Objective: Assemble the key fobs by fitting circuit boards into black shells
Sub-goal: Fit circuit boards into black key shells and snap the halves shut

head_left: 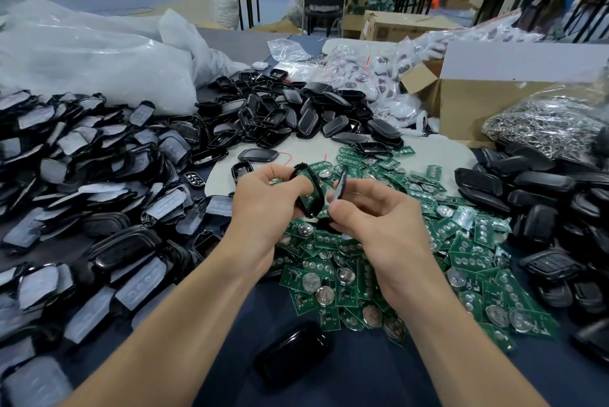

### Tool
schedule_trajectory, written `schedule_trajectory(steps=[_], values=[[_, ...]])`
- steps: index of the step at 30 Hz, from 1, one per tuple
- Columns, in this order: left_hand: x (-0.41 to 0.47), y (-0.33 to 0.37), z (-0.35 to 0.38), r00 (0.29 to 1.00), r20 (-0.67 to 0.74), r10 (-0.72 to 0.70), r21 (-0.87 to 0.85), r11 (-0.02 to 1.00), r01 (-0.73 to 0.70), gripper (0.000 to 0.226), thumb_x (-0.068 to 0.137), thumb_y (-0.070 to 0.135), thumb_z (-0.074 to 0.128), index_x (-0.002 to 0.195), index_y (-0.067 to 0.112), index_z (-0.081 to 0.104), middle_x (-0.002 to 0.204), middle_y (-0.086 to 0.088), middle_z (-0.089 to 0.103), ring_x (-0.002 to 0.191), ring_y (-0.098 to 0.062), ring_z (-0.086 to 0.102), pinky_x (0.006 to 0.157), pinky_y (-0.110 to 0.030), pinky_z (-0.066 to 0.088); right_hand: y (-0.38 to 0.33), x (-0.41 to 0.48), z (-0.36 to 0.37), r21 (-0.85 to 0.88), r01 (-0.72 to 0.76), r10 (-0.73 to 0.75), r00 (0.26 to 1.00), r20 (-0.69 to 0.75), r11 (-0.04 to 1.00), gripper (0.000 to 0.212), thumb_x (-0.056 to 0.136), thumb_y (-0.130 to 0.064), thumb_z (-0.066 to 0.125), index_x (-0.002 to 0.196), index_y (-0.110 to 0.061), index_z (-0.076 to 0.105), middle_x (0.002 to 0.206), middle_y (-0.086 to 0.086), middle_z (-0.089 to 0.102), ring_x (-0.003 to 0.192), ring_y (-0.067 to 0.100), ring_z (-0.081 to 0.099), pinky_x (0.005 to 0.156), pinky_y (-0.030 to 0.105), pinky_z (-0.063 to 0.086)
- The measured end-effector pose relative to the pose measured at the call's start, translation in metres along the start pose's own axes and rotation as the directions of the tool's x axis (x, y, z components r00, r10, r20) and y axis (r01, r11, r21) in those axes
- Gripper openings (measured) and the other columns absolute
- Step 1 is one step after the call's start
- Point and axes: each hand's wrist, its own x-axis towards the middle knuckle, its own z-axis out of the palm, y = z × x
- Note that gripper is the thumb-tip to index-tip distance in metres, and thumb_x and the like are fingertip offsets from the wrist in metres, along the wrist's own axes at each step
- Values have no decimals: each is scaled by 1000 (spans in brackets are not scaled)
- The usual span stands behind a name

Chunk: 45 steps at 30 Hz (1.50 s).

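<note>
1. Head view, the hands: the left hand (263,199) grips a black shell (309,209) by its rim, just above the far part of the green heap. Something green, probably a circuit board (307,200), sits inside it. The right hand (379,222) pinches a second black piece (341,186), seen edge-on, just beside the shell and not yet joined to it.
2. Head view, first risk: I judge that the board may not lie flat. If the two pieces are pressed together like this, the board could crack or the rim could fail to close.
3. Head view, second risk: the thin piece is pinched near one end only. It may slip and fall into the heap of circuit boards (412,252) on the surface (346,373).
4. Head view, third risk: the piles of black shells (296,113) at the far side and at the right look alike, so a wrong half may be taken.
</note>
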Motion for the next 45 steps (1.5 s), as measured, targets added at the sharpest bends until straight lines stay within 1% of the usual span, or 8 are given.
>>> schedule_trajectory(steps=[5,9,12,17,26,31,39,45], values=[[-3,-1,1,995,59,76,36,996,-78,39,80,-2,79,59,28,66,70,0,75,63,-13,69,57,-27,59,0,-2,3,-205,84,-94,995,-37,975,32,66,-35,82,97,-45,78,89,-20,78,90,1,74,90,35,59],[-4,-3,2,986,122,118,23,992,-121,37,81,-3,75,94,32,81,91,-8,79,78,-19,77,65,-35,64,0,-2,3,-268,110,-136,987,-81,957,26,69,-28,85,92,-39,80,87,-26,76,87,-6,73,86,24,58],[-5,-4,3,976,166,139,29,989,-146,42,81,-8,72,98,29,84,97,-4,81,89,-19,78,69,-38,66,0,-2,2,-326,134,-172,981,-92,936,26,71,-22,87,83,-43,77,82,-29,75,82,-9,71,80,15,56],[-7,0,3,952,302,49,-72,997,-29,39,94,-6,61,100,24,84,104,-7,81,97,-18,77,70,-32,64,-2,-3,0,-420,159,-237,962,-139,893,30,69,-27,87,76,-51,70,82,-38,69,82,-13,68,73,2,49],[-2,-2,-2,859,512,3,-151,985,87,29,103,2,56,120,16,75,119,-11,77,115,-24,72,83,-33,62,2,-2,-8,-415,193,-256,961,-101,889,43,72,-17,88,107,-40,80,86,-36,69,79,-11,69,72,4,51],[3,-2,-10,838,545,6,-170,980,103,42,77,19,79,118,17,79,113,-9,79,102,-18,76,78,-24,62,2,2,-13,-362,228,-261,965,-42,904,41,73,-14,87,103,-41,80,87,-23,76,82,-1,73,78,17,59],[1,-2,-11,859,503,91,-179,984,1,44,64,29,88,107,22,84,107,-11,80,99,-20,78,77,-24,62,-2,3,-16,-362,255,-263,964,28,897,36,72,-23,86,97,-47,77,90,-24,76,92,-2,72,80,10,54],[2,-1,-13,863,504,36,-204,976,79,56,70,23,83,123,5,74,118,-18,76,111,-31,74,84,-31,64,-2,2,-14,-335,200,-199,979,37,921,42,74,-19,90,108,-41,79,96,-24,78,99,-4,72,94,35,59]])
